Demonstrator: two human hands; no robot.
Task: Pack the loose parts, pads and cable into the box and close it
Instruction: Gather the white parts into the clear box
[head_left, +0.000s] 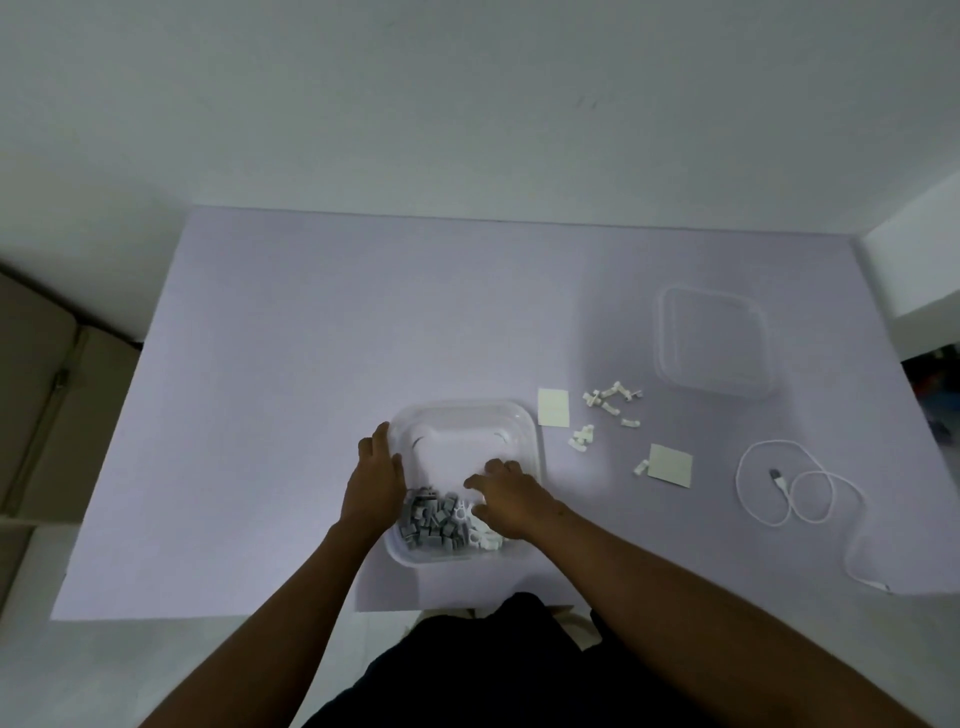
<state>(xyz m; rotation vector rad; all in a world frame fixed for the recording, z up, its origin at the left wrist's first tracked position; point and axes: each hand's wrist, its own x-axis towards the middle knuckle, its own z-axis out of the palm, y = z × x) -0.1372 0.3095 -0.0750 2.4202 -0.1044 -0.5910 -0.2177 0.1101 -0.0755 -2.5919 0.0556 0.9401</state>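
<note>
A clear square box (467, 415) sits on the table near its front edge, with grey parts (431, 522) and some white parts heaped in its near side. My left hand (376, 478) grips the box's left wall. Inside the box, my right hand (511, 499) hovers over the white parts with fingers spread and loosely bent; whether it holds any is hidden. To the right lie several loose white parts (610, 408), two pale square pads (553, 408) (671, 465), a coiled white cable (800, 488) and the clear lid (714, 343).
The lilac table (311, 364) runs back to a white wall. A beige cabinet (36, 395) stands off the left edge. Dark objects (935, 395) sit past the right edge. The cable's tail trails toward the front right corner.
</note>
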